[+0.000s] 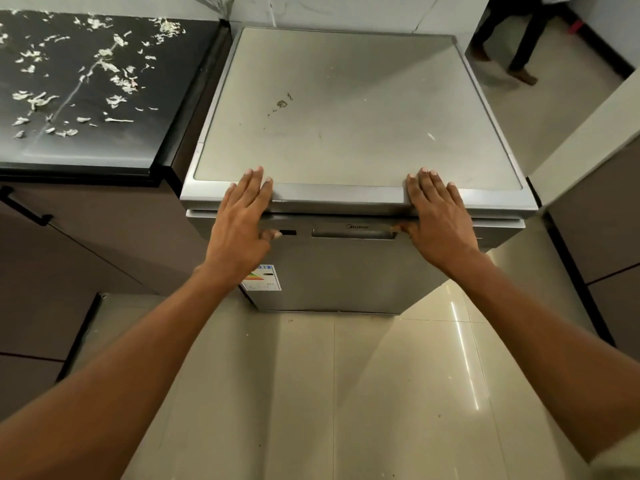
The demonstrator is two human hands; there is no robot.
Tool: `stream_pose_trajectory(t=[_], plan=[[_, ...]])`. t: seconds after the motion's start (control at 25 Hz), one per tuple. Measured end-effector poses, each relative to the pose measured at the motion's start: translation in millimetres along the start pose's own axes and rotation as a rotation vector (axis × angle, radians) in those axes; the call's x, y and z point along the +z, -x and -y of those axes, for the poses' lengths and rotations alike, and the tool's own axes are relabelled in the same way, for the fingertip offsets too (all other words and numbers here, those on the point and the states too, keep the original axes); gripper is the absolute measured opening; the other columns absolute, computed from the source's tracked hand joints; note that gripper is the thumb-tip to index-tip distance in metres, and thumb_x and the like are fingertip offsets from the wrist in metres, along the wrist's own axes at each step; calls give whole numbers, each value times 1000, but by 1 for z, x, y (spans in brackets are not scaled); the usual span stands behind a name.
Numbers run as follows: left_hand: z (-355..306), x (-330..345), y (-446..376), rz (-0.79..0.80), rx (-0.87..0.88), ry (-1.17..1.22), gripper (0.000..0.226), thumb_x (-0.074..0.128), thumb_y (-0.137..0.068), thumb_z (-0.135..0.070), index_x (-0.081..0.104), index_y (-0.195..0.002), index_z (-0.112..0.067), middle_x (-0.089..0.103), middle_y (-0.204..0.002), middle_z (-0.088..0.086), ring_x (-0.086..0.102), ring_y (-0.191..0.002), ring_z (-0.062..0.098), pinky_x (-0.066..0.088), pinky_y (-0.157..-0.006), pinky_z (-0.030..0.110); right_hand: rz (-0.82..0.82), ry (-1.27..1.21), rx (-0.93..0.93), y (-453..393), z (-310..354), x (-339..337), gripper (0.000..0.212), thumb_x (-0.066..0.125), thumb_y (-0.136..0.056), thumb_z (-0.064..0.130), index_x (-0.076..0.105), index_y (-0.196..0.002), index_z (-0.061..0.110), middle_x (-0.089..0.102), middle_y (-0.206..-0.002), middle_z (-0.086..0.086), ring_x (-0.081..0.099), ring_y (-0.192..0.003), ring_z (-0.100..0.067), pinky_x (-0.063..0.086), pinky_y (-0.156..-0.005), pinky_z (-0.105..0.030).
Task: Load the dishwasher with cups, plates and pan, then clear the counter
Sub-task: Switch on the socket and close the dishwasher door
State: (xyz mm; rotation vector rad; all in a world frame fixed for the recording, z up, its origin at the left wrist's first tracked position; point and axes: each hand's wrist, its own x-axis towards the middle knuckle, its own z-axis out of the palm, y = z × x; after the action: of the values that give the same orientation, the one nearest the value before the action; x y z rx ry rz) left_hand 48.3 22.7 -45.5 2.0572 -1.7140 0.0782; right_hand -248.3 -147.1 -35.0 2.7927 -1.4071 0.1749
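Dishwasher (346, 109) directly ahead of both hands, silver, freestanding, door up and closed. Left hand (242, 216) lies flat over the front lip of the top panel, fingers straight and close together, tips reaching onto the grey top; its thumb hangs down against the control strip, just beside a small dark display (288, 233). Right hand (436, 213) mirrors it further along the same lip, fingers straight and slightly spread, thumb tucked down at the end of the recessed door handle (353, 233). The handle sits between the two hands, below the lip. Neither hand holds anything.

Energy label (262, 278) on the door front, below the left wrist. Black counter (86, 147) to the left of the left hand, touching the dishwasher's side, strewn with pale scraps (114, 77). Pale tiled floor (346, 393) beneath both forearms. Beyond the right hand, far corner, legs of another person (505, 39) on the floor.
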Motion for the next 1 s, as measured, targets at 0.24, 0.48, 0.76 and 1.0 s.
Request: stream_pose_trajectory(t=[0.24,0.48,0.76,1.0], plan=[[-1,6,-24,85,18,-207,81,72,-86,-16,29,-155,-8,26,-162,11,21,-151,25,17,-124,40,-226,20,-83,2,-6,18,69,56,-98,35,32,-154,2,31,-159,-24,24,-150,-38,19,-124,-51],[1,6,-25,17,12,-171,72,71,-83,-7,42,-149,-8,38,-156,10,32,-146,24,22,-122,38,-327,52,-132,2,-12,30,65,60,-97,33,39,-150,0,38,-154,-26,33,-146,-41,28,-120,-56],[2,9,-26,-4,35,-199,67,71,-83,-6,47,-145,-4,44,-151,14,40,-142,28,29,-119,42,-372,116,-156,-3,-16,36,61,57,-100,35,44,-147,-2,43,-150,-29,40,-141,-45,33,-116,-58],[1,9,-27,-4,12,-189,65,71,-83,-7,49,-144,-6,45,-151,13,40,-142,26,30,-119,42,-433,86,-147,-3,-14,40,59,61,-98,34,47,-145,-1,46,-148,-28,43,-139,-44,34,-116,-57]])
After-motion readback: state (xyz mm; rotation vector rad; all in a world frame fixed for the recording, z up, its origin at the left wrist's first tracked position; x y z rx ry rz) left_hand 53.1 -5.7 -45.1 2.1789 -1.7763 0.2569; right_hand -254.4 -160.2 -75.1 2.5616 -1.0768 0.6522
